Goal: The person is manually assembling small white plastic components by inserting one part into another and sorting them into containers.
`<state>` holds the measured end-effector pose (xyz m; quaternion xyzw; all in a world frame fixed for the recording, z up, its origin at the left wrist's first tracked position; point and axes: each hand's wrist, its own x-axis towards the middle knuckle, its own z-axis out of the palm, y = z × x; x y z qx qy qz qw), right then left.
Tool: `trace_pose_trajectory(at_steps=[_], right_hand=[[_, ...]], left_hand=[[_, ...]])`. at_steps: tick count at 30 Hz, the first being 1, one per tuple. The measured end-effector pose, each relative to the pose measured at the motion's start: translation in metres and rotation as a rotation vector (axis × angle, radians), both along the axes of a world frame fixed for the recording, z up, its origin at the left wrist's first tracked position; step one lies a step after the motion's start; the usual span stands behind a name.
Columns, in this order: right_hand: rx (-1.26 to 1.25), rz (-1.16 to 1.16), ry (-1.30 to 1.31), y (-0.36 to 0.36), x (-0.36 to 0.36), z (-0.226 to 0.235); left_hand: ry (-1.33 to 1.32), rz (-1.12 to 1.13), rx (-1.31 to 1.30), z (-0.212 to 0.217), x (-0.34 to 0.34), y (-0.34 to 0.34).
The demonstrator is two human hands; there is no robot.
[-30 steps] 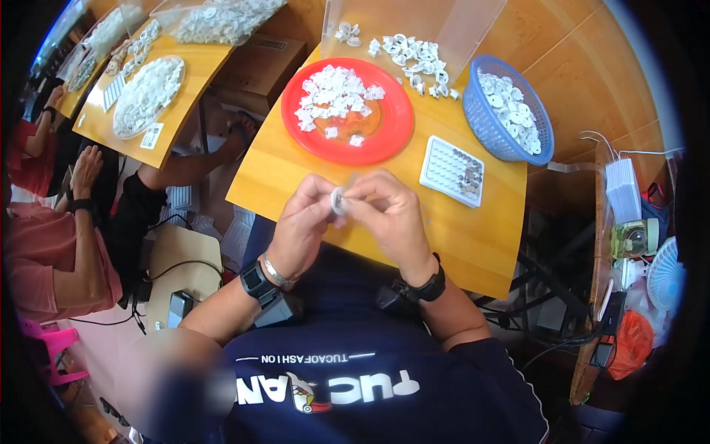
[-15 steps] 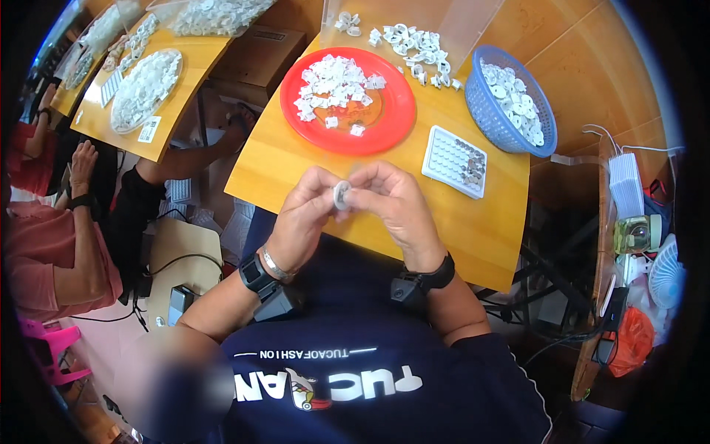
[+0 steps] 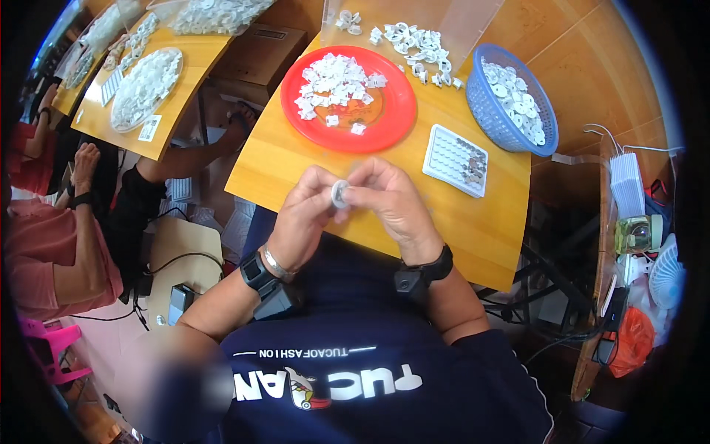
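Observation:
Both hands meet above the table's near edge around a small round white plastic part. My left hand is closed, with thumb and fingers pinching the part from the left. From the other side, my right hand grips it with thumb and bent forefinger. The fingertips hide much of the part. Beyond the hands lies a red plate bearing a heap of small white plastic pieces. To the right is a white tray of round pockets, with small dark metallic pieces at its right side.
A blue basket full of round white parts stands at the table's right edge. Loose white ring-shaped parts lie at the back beside a clear plastic bin. A co-worker sits at the left by another table. A shelf stands at right.
The round part has turned slightly between my fingertips, and my right hand has shifted a little. The co-worker's hand at the left has moved slightly.

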<state>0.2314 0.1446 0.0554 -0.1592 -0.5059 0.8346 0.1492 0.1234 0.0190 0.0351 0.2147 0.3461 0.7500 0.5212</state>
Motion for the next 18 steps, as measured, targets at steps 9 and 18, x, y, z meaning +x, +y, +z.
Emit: trace_pose_trajectory(at_steps=[9, 18], right_hand=[[-0.026, -0.012, 0.012, -0.004, 0.002, -0.002], [-0.132, 0.04, -0.068, 0.002, 0.004, -0.018]], left_hand=[[0.041, -0.022, -0.027, 0.002, -0.001, -0.002], [-0.126, -0.097, -0.048, -0.009, -0.007, 0.0]])
